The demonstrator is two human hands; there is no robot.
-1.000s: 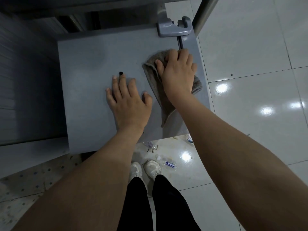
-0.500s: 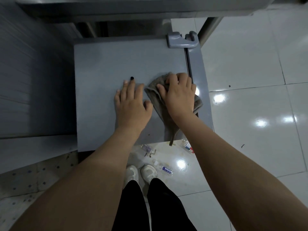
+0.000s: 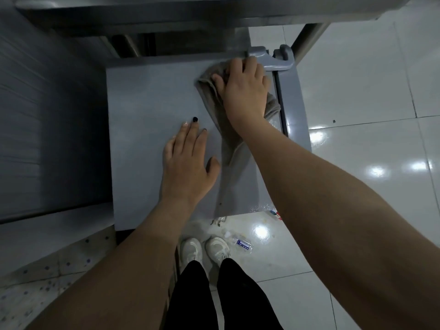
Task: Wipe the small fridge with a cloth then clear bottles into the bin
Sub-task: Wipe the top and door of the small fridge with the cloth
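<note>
I look down on the flat grey top of the small fridge (image 3: 147,103). My right hand (image 3: 245,91) presses a grey-brown cloth (image 3: 209,91) onto the far right corner of that top, beside the door hinge bracket (image 3: 273,60); the cloth's tail trails toward me under my forearm. My left hand (image 3: 188,160) rests flat on the fridge top, fingers together, holding nothing. On the floor by my shoes lies a small clear bottle (image 3: 243,244) with a blue label. Another bottle (image 3: 275,214) peeks out at the fridge's front right corner.
A metal table edge (image 3: 166,10) overhangs the far side of the fridge. A dark ribbed wall (image 3: 47,115) stands to the left. White glossy floor tiles (image 3: 357,91) spread to the right. Small litter (image 3: 217,221) lies in front of the fridge, near my white shoes (image 3: 204,251).
My right hand has pushed the cloth away from me, from the middle right of the fridge top up to the far corner by the hinge. The left hand stays flat in place.
</note>
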